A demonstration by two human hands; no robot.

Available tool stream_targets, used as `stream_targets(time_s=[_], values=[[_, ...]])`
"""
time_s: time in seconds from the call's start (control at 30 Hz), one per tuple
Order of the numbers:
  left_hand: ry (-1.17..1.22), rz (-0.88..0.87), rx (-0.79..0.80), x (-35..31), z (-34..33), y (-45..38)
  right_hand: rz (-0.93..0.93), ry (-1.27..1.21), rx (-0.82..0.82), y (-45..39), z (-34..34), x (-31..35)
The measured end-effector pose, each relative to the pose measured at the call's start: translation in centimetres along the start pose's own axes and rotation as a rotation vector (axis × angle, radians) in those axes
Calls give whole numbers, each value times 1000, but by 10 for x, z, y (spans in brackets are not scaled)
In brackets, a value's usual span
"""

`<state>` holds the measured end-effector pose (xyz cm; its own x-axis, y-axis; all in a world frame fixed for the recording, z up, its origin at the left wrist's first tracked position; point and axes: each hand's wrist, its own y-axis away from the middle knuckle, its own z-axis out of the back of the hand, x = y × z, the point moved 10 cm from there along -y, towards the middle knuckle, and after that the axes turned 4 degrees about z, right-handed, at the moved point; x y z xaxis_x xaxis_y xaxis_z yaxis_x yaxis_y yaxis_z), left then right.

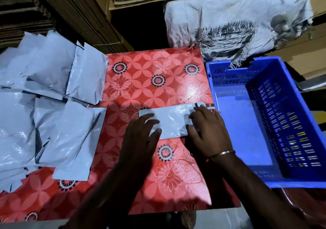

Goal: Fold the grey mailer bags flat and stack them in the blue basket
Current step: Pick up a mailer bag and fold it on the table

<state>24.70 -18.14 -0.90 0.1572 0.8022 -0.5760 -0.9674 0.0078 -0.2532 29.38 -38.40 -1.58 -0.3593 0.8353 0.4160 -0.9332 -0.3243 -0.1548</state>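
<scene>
Stacked flattened cardboard (74, 13) fills the background behind our bench (146, 80), which is covered in a red floral-patterned sheet. At nine o'clock we see a loose pile of grey mailer bags (40, 94), overlapping one another and spilling toward the bench's near left corner; several lie tilted, and one flatter bag at the pile's right edge reaches toward the middle of the bench.

Just past centre, toward three o'clock, lies the folded mailer bag (169, 121), a narrow grey strip flat on the red covering. Our left hand (141, 137) rests on its left end with fingers spread and fairly straight, pressing down rather than gripping; it is slightly blurred. Our right hand (206, 129) sits on the strip's right end, fingers bent over the bag's edge, though we cannot tell whether they pinch the plastic or only press it. A thin bangle (224, 153) circles the right wrist.

At three o'clock stands the blue basket (285, 122), its slotted walls upright, its near-left rim just beside the right hand and the bag's right end. We see no bag on its visible floor. Behind it, at one o'clock, a crumpled white woven sack (234, 25) with frayed threads leans against more cardboard.
</scene>
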Motion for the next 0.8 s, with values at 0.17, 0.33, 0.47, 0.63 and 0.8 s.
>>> stream_targets(time_s=[0.17,0.33,0.47,0.63,0.8], values=[[-130,-38,-46,-3,-30,-49,64,9,-14,-44,-20,29],[-333,84,129,27,-76,-63,61,109,163,-67,-75,25],[-465,139,152,38,-85,-57,65,167,189,-66,-92,19],[-489,116,95,31,-80,-51,47,198,183,-64,-91,20],[-514,142,128,30,-79,-54,39,229,191,-67,-92,20]])
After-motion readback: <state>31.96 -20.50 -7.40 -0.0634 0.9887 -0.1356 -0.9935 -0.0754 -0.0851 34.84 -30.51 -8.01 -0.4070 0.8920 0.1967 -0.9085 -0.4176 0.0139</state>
